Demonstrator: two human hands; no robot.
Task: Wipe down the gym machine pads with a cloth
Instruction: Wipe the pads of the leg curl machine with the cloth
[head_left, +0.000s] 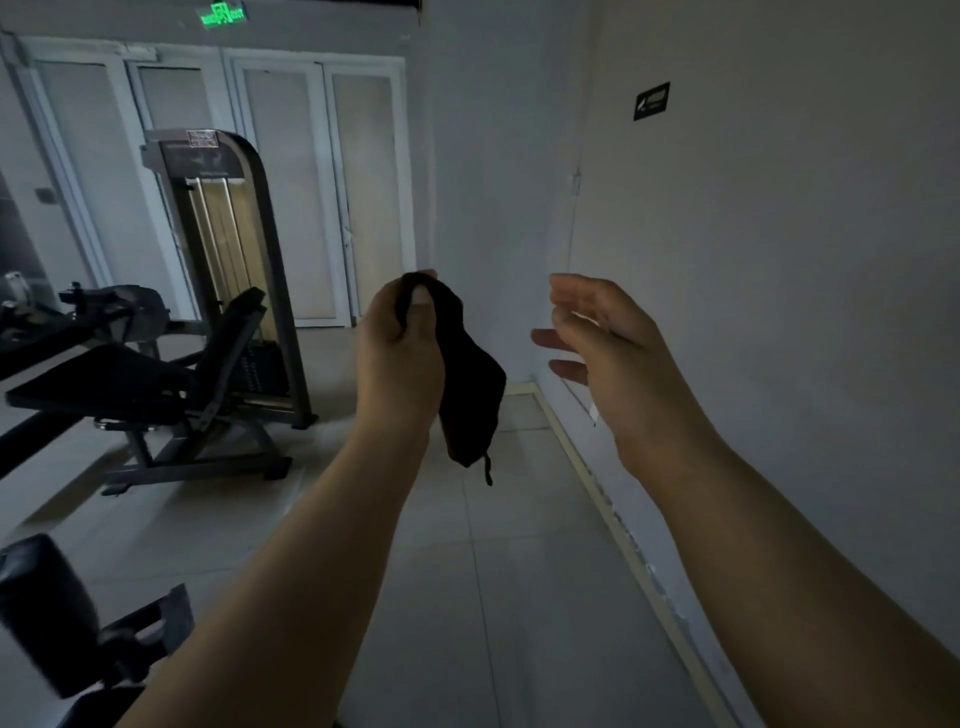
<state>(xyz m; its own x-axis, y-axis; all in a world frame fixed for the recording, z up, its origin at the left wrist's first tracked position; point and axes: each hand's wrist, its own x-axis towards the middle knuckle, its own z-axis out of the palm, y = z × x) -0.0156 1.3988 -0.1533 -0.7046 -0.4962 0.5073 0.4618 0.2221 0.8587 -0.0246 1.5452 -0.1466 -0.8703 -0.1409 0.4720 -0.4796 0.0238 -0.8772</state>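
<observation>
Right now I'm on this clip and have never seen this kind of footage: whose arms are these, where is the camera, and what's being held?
The single picture comes from a camera worn on a person's head, looking forward and down, so the two bare arms are the wearer's own. The left hand pinches a dark cloth that hangs down from its fingers. The right hand is open and holds nothing. To the left stands a gym machine with black pads, and another black pad sits at the lower left. Nothing is being wiped at this moment. The room is dim, with a tiled floor.
</observation>
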